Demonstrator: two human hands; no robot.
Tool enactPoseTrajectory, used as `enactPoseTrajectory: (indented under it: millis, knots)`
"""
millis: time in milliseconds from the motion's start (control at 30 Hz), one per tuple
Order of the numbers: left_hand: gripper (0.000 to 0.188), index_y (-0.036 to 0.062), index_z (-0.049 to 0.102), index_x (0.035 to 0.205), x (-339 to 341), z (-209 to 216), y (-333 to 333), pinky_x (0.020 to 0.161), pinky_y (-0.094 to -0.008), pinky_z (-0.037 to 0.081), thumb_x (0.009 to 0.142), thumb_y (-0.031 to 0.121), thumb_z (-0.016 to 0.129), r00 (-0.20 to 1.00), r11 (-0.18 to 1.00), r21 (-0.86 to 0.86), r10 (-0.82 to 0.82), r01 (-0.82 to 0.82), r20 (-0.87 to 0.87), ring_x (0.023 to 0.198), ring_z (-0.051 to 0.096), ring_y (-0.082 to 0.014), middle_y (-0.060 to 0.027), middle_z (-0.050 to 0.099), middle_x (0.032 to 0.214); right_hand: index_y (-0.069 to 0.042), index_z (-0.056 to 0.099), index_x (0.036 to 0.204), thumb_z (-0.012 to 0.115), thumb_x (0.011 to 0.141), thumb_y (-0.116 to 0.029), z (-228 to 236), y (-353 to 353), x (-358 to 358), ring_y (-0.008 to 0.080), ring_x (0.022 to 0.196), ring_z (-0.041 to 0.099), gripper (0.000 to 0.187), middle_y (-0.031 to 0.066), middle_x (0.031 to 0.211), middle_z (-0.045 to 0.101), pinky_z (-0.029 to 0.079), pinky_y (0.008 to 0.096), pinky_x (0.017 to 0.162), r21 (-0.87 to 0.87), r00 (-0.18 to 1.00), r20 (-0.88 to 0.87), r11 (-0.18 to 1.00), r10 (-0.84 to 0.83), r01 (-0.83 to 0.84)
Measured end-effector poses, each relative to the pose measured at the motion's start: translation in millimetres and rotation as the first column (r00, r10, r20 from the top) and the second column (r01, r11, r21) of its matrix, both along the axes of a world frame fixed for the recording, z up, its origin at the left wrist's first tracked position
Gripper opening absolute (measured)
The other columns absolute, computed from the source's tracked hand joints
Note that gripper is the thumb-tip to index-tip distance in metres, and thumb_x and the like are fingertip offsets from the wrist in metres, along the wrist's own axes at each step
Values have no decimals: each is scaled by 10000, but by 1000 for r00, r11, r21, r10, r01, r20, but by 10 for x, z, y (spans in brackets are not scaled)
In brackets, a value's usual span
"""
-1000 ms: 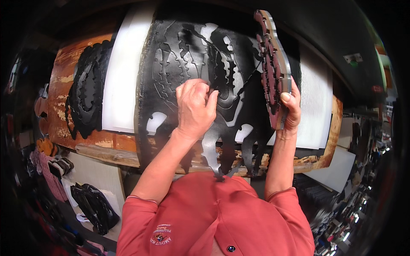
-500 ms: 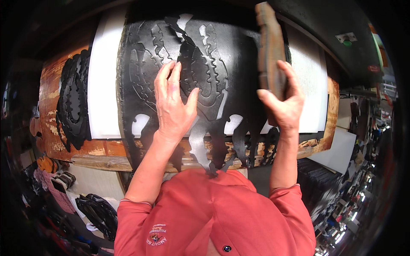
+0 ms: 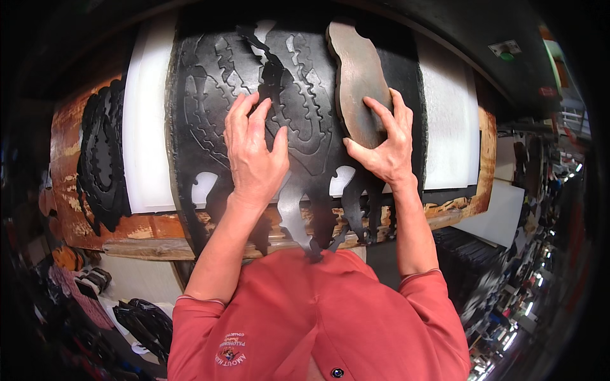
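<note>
A black rubber-like sheet (image 3: 308,157) lies across the work surface, marked with sole-shaped outlines and wavy cut lines; its near edge is cut into ragged strips with gaps. On the right part of the sheet is a thick, sole-shaped cutting die (image 3: 357,76) with a worn grey-brown top. My right hand (image 3: 387,143) grips its near end, thumb at the left edge and fingers over the top and right side. Whether the die lies fully flat I cannot tell. My left hand (image 3: 255,152) is open over the sheet's middle, fingers spread, holding nothing.
White boards (image 3: 149,120) lie under the sheet on a worn wooden table (image 3: 67,165). Black cut pieces (image 3: 101,152) are stacked at the left. A dark machine part with a green button (image 3: 506,56) overhangs the far right. A black bundle (image 3: 146,324) sits below left.
My right hand has brought the cutting die leftward over the sheet and turned it from edge-on to flat side up. My left hand has stayed nearly in place.
</note>
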State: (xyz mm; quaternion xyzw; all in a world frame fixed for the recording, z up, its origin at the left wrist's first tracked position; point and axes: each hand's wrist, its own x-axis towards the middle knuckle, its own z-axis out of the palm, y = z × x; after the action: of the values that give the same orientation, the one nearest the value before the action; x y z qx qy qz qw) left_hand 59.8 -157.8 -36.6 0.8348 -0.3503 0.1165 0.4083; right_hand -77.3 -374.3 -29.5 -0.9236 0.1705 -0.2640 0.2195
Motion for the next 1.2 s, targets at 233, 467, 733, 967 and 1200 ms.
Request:
enactPoseTrajectory:
  millis: [233, 467, 733, 967, 1200]
  knots:
    - [522, -7, 649, 1312, 23, 28, 26, 1148, -492, 451, 813, -15, 802, 998, 997, -75, -40, 36, -50, 1384, 533, -398, -199, 570, 1442, -81, 715, 1330, 865, 607, -278, 140, 64, 17, 454, 1270, 517, 764, 312, 1523, 465, 500, 510, 1067, 80, 993, -93, 994, -67, 74]
    - [404, -3, 686, 1251, -48, 91, 140, 1112, -468, 494, 861, -5, 793, 997, 995, -86, -59, 55, -53, 1345, 580, -388, -203, 594, 1431, -115, 671, 1394, 923, 634, -299, 34, 99, -24, 449, 1322, 510, 821, 295, 1566, 440, 494, 504, 1105, -11, 995, -57, 996, -85, 84]
    - [200, -3, 691, 1010, -909, 301, 1006, 796, -404, 569, 847, -74, 781, 933, 957, -140, -282, 256, -223, 895, 707, -316, -140, 724, 935, -24, 703, 1324, 921, 614, -326, -58, 58, -25, 506, 1359, 474, 802, 389, 1558, 408, 471, 547, 1132, 15, 996, 87, 999, -32, 31]
    - [196, 52, 590, 878, -1208, -229, 1006, 619, -421, 411, 838, -34, 762, 967, 978, 43, -207, 203, 146, 652, 579, -314, -101, 601, 747, -48, 667, 1339, 945, 718, -366, -106, -30, -53, 403, 1234, 548, 751, 256, 1377, 570, 499, 485, 1045, 130, 989, 143, 991, -43, 24]
    - [201, 46, 571, 815, -1173, -243, 998, 608, -439, 399, 872, -46, 741, 961, 985, 15, -170, 171, 217, 612, 554, -316, -91, 563, 699, 15, 705, 1074, 700, 1038, -151, 260, -766, -879, 131, 793, 641, 169, 66, 898, 717, 537, 311, 740, 412, 677, 592, 886, -438, 213]
